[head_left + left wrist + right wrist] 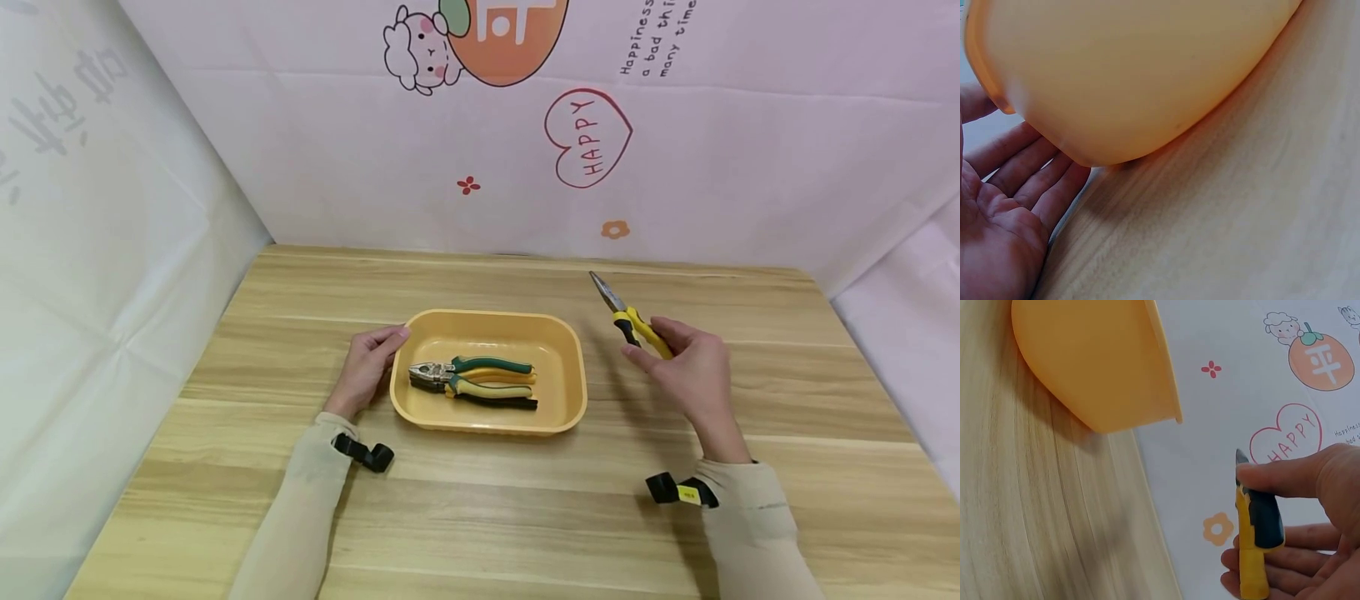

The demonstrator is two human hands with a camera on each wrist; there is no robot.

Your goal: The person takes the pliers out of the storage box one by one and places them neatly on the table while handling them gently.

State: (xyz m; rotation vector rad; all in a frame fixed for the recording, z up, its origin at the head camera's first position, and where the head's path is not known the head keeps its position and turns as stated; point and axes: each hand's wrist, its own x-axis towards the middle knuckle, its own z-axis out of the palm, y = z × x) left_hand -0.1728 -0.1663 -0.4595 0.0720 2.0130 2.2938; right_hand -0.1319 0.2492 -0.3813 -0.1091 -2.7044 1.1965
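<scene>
A yellow-orange tray (487, 427) stands on the wooden table. Inside it lie pliers with green and pale yellow handles (491, 365) and a dark-and-yellow handled pair (517, 403), close together, jaws to the left. My left hand (367, 367) holds the tray's left end, thumb on the rim; in the left wrist view the fingers of that hand (1016, 194) lie against the tray's outer wall (1129, 81). Right of the tray, my right hand (697, 371) pinches long-nose pliers (652, 335) with yellow and black handles, tip pointing up-left. In the right wrist view the pliers (1250, 519) sit between thumb and fingers.
The wooden table (480, 517) extends around the tray on all sides. A white printed cloth (337, 167) hangs behind the table's back edge, with more white cloth at the left and right sides.
</scene>
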